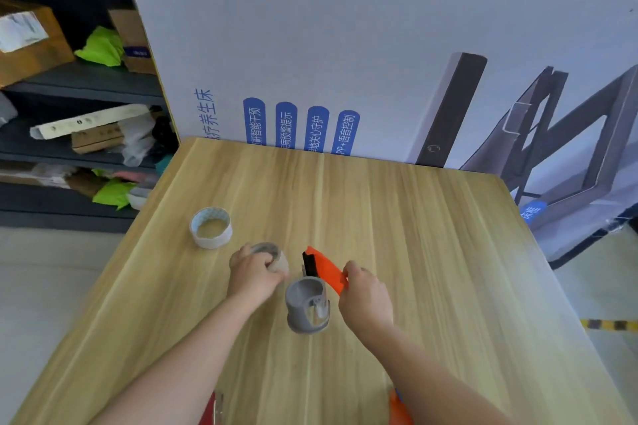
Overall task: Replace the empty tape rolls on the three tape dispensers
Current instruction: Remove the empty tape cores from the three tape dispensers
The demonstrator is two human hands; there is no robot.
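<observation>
Head view: left hand [253,274] grips tape roll [280,263] at nine o'clock of grey hub [306,298]; right hand [366,293] pinches orange dispenser [326,267]; tilted, the roll may jam.

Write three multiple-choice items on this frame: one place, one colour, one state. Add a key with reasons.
1. Where is the white roll?
A. on the floor
B. on the table, beyond the left hand
C. inside a box

2. What colour is the body of the dispenser that the right hand grips?
A. blue
B. green
C. orange

3. What state is the dispenser's grey hub in?
A. bare
B. loaded with a full roll
C. wrapped in cloth

Key: B, it stands alone on the wood, apart from the hand. C, the body is plainly orange. A, nothing sits on the hub; the left hand holds a tape roll beside it.
</observation>
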